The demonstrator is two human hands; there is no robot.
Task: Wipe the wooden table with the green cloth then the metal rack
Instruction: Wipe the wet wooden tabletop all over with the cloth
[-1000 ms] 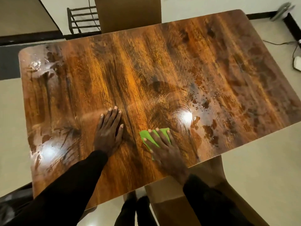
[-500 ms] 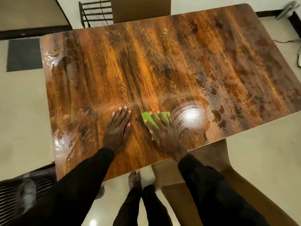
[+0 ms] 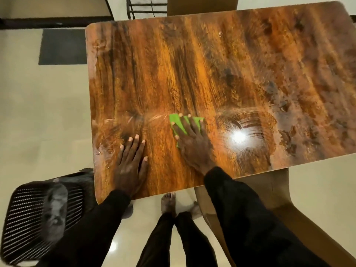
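Note:
The glossy wooden table (image 3: 192,64) fills the head view, streaked with wet smears. A small green cloth (image 3: 174,118) lies flat on it near the front middle. My right hand (image 3: 192,147) presses down on the cloth with fingers spread, covering most of it. My left hand (image 3: 131,166) rests flat on the bare wood nearer the front left corner, holding nothing. Part of the dark metal rack (image 3: 146,6) shows on the floor beyond the table's far edge, cut off by the frame.
A black mesh chair (image 3: 28,214) stands at the table's front left corner. A brown chair (image 3: 269,189) sits under the front right edge. Wet blotches (image 3: 289,132) mark the table's right side. A dark mat (image 3: 61,47) lies on the tiled floor at left.
My right hand has slid the cloth away from me and to the left, farther from the light's reflection. My left hand has shifted towards the table's left end. The view has swung left.

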